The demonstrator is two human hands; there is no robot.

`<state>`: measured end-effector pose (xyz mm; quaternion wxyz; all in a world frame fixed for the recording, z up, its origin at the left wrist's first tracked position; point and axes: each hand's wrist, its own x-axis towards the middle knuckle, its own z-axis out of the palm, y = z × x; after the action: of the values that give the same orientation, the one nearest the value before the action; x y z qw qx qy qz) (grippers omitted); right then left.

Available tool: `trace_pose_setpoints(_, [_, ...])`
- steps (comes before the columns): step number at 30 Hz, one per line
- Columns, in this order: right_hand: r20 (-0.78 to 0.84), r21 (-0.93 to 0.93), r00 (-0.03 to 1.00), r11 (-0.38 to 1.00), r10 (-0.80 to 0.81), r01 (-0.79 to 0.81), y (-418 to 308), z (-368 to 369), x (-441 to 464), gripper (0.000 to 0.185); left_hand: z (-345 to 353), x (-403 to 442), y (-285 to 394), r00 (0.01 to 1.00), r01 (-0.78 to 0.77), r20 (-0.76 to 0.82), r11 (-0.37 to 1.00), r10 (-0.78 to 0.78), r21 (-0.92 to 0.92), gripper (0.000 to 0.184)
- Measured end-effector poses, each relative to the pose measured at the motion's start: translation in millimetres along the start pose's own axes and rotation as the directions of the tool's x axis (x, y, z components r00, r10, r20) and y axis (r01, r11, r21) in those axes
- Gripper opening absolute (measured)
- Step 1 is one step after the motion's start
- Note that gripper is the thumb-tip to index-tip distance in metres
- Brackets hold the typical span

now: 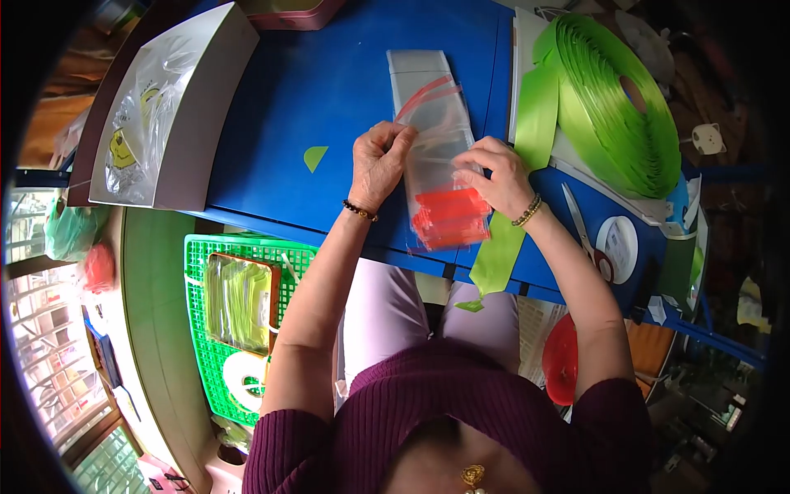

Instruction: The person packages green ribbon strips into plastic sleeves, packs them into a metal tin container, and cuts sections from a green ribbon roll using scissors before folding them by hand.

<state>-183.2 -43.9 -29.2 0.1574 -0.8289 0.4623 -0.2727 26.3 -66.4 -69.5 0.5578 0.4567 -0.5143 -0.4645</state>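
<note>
Clear sleeves point(434, 160) lie flat on blue tabletop point(300, 90), btwn the two hands. Long axis approx 11:30 to 5:30, far end past both hands, near end twd the lap. Red bunched part point(448, 217) sits at the near end.

L hand point(378, 165): at the 9 o'clock side, thumb + index pinched narrow on the L edge, about mid-length. Red part is at approx 5 o'clock from those fingers, well apart.

R hand point(500, 177): at the 3 o'clock side, fingers curled, small gaps btwn them, tips over the R edge. Can't tell if they grip film or just rest on it. Red part is at 6-7 o'clock from its tips, right beside the palm, so R hand is the nearer one to it. L hand is nearer the far end, slightly.

Nearby: green ribbon strip point(499, 251) runs under R wrist, tail hanging off the near edge. Ribbon roll point(588, 115) at 2 o'clock from R hand, scissors point(579, 224) at 4 o'clock, blades pointing approx 11. Green scrap point(314, 158) at 9 o'clock from L hand, not touching.
</note>
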Motion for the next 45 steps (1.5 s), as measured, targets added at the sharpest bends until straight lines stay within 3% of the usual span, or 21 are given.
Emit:
trace_pose_setpoints(1, [-0.004,0.005,1.000,1.000,-0.003,0.003,1.3,2.3,2.0,0.018,-1.0,0.1,0.7,1.000,-0.001,0.006,1.000,0.001,0.013,0.019])
trace_pose_setpoints(3, [0.071,0.200,0.977,0.957,0.199,-0.209,2.7,4.2,5.2,0.012,-2.4,-0.3,2.2,1.000,-0.007,0.012,1.000,0.006,0.021,0.017])
trace_pose_setpoints(6, [0.079,0.310,0.958,0.906,0.277,-0.288,2.2,2.1,8.5,0.013,-2.8,1.0,3.1,0.999,-0.039,0.037,0.999,0.038,0.017,0.013])
trace_pose_setpoints(8, [0.095,0.297,0.956,0.909,0.278,-0.294,3.8,-2.1,11.6,0.015,-6.5,0.4,3.5,0.996,-0.068,0.053,0.998,0.067,0.012,0.011])
trace_pose_setpoints(11, [0.125,0.288,0.955,0.911,0.268,-0.294,8.2,-7.2,19.9,0.018,-13.0,-1.3,7.2,0.990,0.011,0.143,0.998,-0.020,0.063,0.012])
trace_pose_setpoints(13, [0.138,0.293,0.955,0.910,0.264,-0.294,5.9,-11.2,26.2,0.019,-14.2,-1.5,12.4,0.979,-0.049,0.204,0.976,0.004,0.213,0.016])
trace_pose_setpoints(16, [0.173,0.331,0.945,0.887,0.277,-0.321,1.8,-12.4,32.7,0.022,-5.8,-3.9,20.2,0.982,-0.136,0.161,0.955,0.096,0.263,0.012])
trace_pose_setpoints(17, [0.135,0.383,0.947,0.866,0.291,-0.321,1.8,-9.7,32.7,0.021,-4.0,-3.0,13.6,0.982,-0.134,0.161,0.956,0.094,0.260,0.012])
trace_pose_setpoints(19, [0.100,0.432,0.946,0.843,0.309,-0.321,3.2,-4.8,27.2,0.021,-1.0,0.1,1.5,0.995,-0.066,0.078,0.997,0.069,-0.041,0.009])
trace_pose_setpoints(21, [-0.173,0.537,0.894,0.800,0.413,-0.265,3.5,-0.5,16.2,0.018,-3.1,-0.7,-3.0,0.996,-0.059,0.065,0.998,0.058,0.016,0.008])
trace_pose_setpoints(22, [-0.173,0.536,0.895,0.802,0.410,-0.263,2.8,-2.2,10.5,0.018,-4.2,0.1,-1.7,0.997,-0.055,0.051,0.996,0.052,0.075,0.008])
trace_pose_setpoints(24, [-0.100,0.218,0.967,0.954,0.233,-0.207,0.2,-6.7,-4.1,0.020,-4.2,0.7,-0.8,0.998,-0.040,0.042,0.998,0.038,0.046,0.008])
trace_pose_setpoints(26, [-0.071,0.189,0.984,0.971,0.164,-0.148,-2.1,-6.0,-7.7,0.024,-1.7,-0.6,-0.9,0.999,-0.023,0.041,1.000,0.023,0.012,0.009])
trace_pose_setpoints(28, [-0.036,-0.053,0.997,0.996,-0.069,0.067,0.2,-5.2,-4.6,0.027,-1.3,-0.6,-0.3,1.000,0.007,0.028,1.000,-0.007,-0.014,0.010])
trace_pose_setpoints(33, [-0.029,0.026,0.999,1.000,0.015,-0.014,7.6,1.4,2.7,0.018,-3.7,-0.5,0.2,0.999,-0.036,0.036,0.999,0.035,0.033,0.010])
trace_pose_setpoints(35, [-0.009,0.191,0.984,0.966,0.179,-0.174,11.7,3.1,4.2,0.017,-4.1,0.3,-0.3,0.998,-0.050,0.046,0.998,0.048,0.050,0.010])
trace_pose_setpoints(38, [0.049,0.254,0.965,0.931,0.258,-0.262,5.3,-5.0,11.3,0.017,-9.2,-0.1,1.2,0.996,-0.035,0.088,0.999,0.032,0.038,0.012])
trace_pose_setpoints(41, [0.080,0.239,0.967,0.937,0.242,-0.254,3.8,-12.3,18.8,0.017,-13.0,-0.6,8.1,0.982,-0.025,0.189,0.996,0.008,0.089,0.020])
trace_pose_setpoints(43, [0.071,0.256,0.969,0.934,0.237,-0.248,5.8,-11.1,22.6,0.017,-8.1,-1.4,9.4,0.974,-0.192,0.162,0.957,0.159,0.216,0.028])
trace_pose_setpoints(45, [0.060,0.270,0.970,0.932,0.235,-0.243,7.7,-9.1,24.2,0.018,-1.0,-1.9,9.7,0.964,-0.255,0.132,0.937,0.229,0.238,0.024])
